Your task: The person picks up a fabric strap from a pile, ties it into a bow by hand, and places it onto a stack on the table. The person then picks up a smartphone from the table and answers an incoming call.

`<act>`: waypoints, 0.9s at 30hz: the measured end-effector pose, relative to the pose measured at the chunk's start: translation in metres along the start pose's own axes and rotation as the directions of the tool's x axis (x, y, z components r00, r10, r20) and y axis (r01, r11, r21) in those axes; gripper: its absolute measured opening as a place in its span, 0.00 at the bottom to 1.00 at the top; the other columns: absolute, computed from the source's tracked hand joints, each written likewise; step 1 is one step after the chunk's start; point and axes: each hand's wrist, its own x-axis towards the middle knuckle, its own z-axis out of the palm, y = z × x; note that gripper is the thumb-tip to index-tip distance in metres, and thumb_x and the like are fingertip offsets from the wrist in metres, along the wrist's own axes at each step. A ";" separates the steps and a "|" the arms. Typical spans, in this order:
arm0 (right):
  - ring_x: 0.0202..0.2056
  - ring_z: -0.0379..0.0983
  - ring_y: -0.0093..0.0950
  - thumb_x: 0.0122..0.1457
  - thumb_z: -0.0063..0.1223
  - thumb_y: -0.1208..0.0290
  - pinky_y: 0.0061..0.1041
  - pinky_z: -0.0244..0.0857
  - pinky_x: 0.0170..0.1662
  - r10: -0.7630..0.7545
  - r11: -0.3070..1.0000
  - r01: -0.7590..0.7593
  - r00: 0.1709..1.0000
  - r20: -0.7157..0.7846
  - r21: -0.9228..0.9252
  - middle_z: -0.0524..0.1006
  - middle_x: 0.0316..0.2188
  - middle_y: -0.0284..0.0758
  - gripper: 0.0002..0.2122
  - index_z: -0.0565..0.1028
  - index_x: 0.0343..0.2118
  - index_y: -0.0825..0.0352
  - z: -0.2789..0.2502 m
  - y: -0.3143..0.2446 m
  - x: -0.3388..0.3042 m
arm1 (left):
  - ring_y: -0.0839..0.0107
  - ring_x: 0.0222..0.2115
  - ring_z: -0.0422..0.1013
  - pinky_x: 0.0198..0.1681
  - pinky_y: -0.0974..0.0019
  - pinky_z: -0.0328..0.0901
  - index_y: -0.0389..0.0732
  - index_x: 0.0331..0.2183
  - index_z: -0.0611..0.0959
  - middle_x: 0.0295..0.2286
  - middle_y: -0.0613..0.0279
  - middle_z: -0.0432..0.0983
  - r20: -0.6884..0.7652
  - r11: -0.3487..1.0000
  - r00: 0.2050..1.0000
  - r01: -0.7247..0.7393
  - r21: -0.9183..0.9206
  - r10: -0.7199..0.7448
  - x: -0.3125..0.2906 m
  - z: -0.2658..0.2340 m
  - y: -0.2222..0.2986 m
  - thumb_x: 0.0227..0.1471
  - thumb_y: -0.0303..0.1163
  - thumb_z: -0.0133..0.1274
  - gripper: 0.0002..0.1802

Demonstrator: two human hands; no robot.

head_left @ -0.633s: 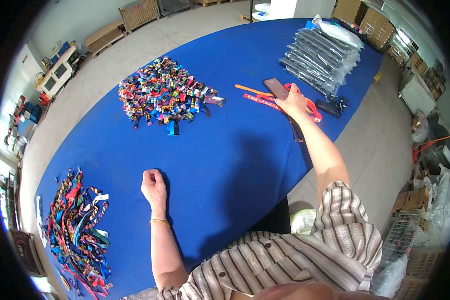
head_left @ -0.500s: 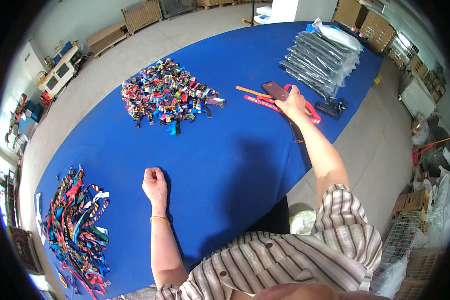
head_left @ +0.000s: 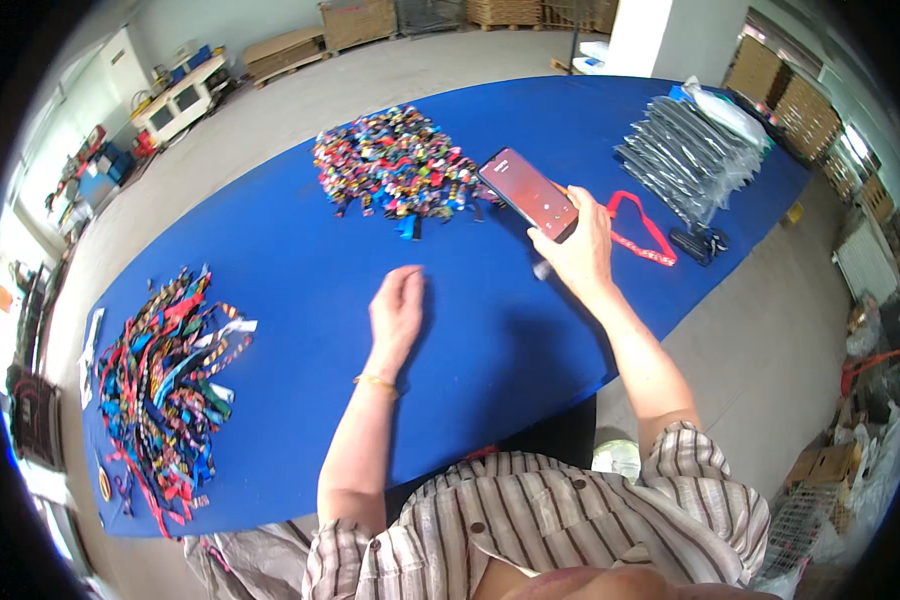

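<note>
My right hand (head_left: 582, 245) grips a smartphone (head_left: 530, 192) by its lower end, thumb on one edge and fingers on the other. The phone is tilted above the table with its reddish screen lit. Just right of that hand lies a red lanyard (head_left: 642, 240) with white marks, partly hidden behind the hand. A small grey-tipped item (head_left: 542, 270) shows beside my right wrist; its kind is unclear. My left hand (head_left: 397, 312) is over the middle of the table, fingers loosely curled together, slightly blurred, with nothing seen in them.
A heap of small multicoloured fabric pieces (head_left: 400, 160) lies toward the far side. Long colourful fabric strips (head_left: 165, 400) are piled at the left. Stacked plastic-wrapped dark packages (head_left: 685, 160) and a black pouch-like item (head_left: 692, 245) are at the right. All rest on the blue-covered table (head_left: 300, 330).
My right hand has lifted the phone off the lanyards and tilted it nearer, its screen now lit. My left hand has moved rightward and forward. The whole view has shifted.
</note>
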 end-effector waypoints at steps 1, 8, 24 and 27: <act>0.53 0.65 0.47 0.40 0.74 0.64 0.45 0.59 0.57 0.013 0.999 -0.013 1.000 0.012 0.033 0.70 0.51 0.49 0.40 0.64 0.56 0.69 0.006 -0.010 -0.009 | 0.70 0.39 0.77 0.41 0.69 0.70 0.38 0.45 0.81 0.38 0.58 0.81 0.146 0.957 0.981 0.160 -0.243 -0.127 0.000 0.010 0.017 0.63 0.34 0.51 0.13; 0.48 0.70 0.46 0.40 0.75 0.70 0.42 0.66 0.50 -0.052 0.934 0.074 0.996 -0.071 0.349 0.73 0.45 0.48 0.35 0.66 0.51 0.70 0.046 -0.087 -0.066 | 0.63 0.57 0.65 0.61 0.59 0.60 0.37 0.63 0.63 0.58 0.54 0.66 0.410 0.400 0.906 0.414 -0.817 -0.101 -0.011 0.033 0.052 0.67 0.56 0.32 0.36; 0.55 0.67 0.46 0.57 0.60 0.62 0.51 0.53 0.60 -0.303 0.926 0.298 0.953 -0.012 0.233 0.71 0.54 0.48 0.17 0.77 0.48 0.63 0.032 -0.123 -0.068 | 0.43 0.55 0.67 0.58 0.42 0.64 0.38 0.60 0.65 0.52 0.38 0.70 0.288 0.070 0.957 0.290 -0.954 -0.043 0.004 -0.020 0.078 0.64 0.64 0.25 0.42; 0.57 0.66 0.45 0.59 0.57 0.64 0.54 0.51 0.60 -0.400 0.908 0.395 0.916 0.012 0.139 0.70 0.56 0.47 0.15 0.79 0.49 0.59 0.029 -0.126 -0.066 | 0.43 0.51 0.71 0.55 0.44 0.68 0.35 0.60 0.65 0.51 0.38 0.71 0.307 0.132 0.952 0.305 -0.943 -0.004 0.003 -0.024 0.084 0.64 0.65 0.24 0.44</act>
